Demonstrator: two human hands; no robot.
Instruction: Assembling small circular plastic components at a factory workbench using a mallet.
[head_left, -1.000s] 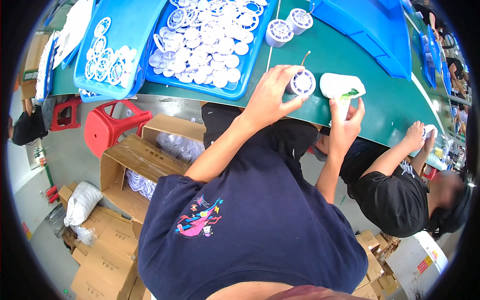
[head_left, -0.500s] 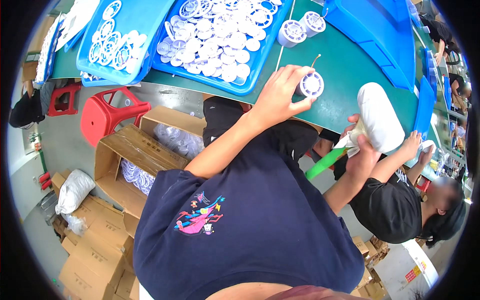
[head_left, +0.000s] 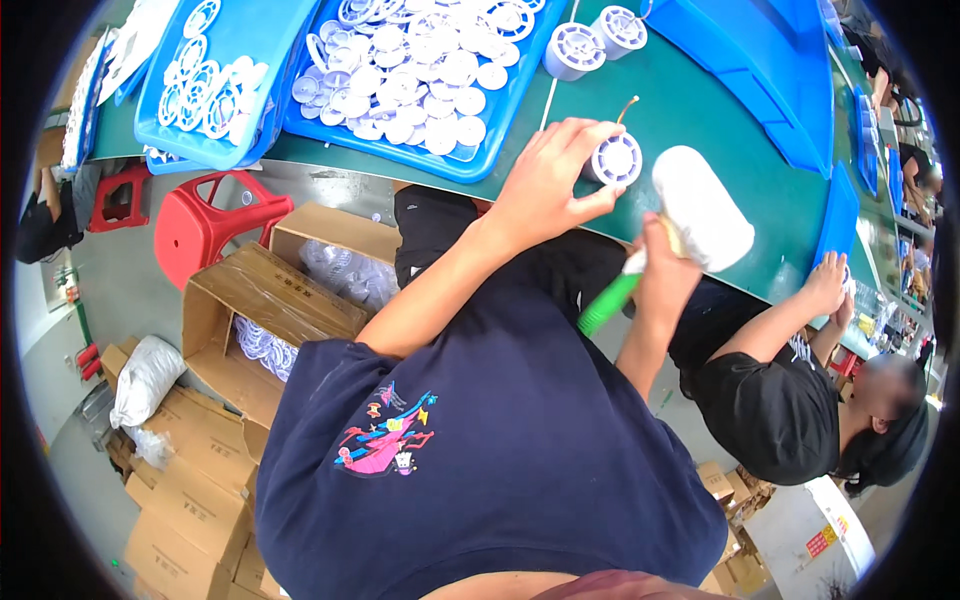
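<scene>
My left hand (head_left: 540,190) is closed round the side of a white cylindrical part (head_left: 616,160) with a spoked round top, standing upright near the table's front edge. A thin brown wire sticks up behind it. In my right hand (head_left: 666,275) is a mallet with a thick white wrapped head (head_left: 702,210) and a green handle (head_left: 608,304). The mallet head is just right of the cylindrical part; whether it touches anything, I cannot tell. Two similar white cylinders (head_left: 575,52) stand farther back on the green table (head_left: 690,115).
Blue trays (head_left: 475,165) of white discs and spoked rings lie at the back left. A larger blue tray (head_left: 770,70) is at the back right. A co-worker's hand (head_left: 826,285) is at the right. A red stool (head_left: 205,225) and an open carton (head_left: 225,300) stand on the left.
My right hand has swung the mallet left, closer to the white cylindrical part. My left hand keeps its hold on that part. The whole view has shifted slightly.
</scene>
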